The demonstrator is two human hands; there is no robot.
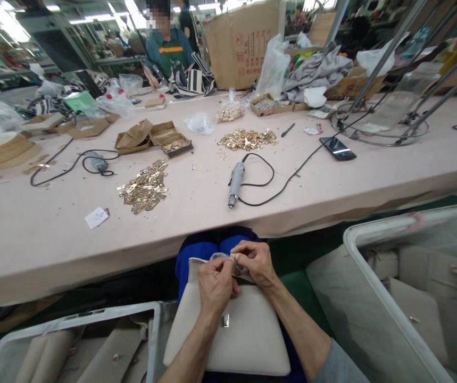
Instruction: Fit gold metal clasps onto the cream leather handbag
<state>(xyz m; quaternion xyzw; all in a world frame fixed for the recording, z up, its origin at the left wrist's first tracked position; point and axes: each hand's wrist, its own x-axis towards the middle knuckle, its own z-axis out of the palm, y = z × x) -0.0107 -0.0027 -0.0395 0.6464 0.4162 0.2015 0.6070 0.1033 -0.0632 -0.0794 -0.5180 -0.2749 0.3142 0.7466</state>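
A beige handbag [248, 340] lies across my lap, on blue trousers [196, 250], with a small metal clasp [225, 320] on its front. At its upper edge my left hand [216, 282] is closed in a pinch, beside a scrap of clear plastic film [218, 256]. My right hand [255, 261] pinches close against it, at a small pale piece that seems to be a strap end or tab. What lies between the fingertips is mostly hidden. Both forearms rest over the bag's sides.
On the table [188, 213] lie a corded electric screwdriver [236, 183], piles of gold metal plates [144, 186] and a phone [338, 148]. Bins with beige bags stand at left [158, 324] and right [348, 234]. A co-worker [170, 53] sits across the table.
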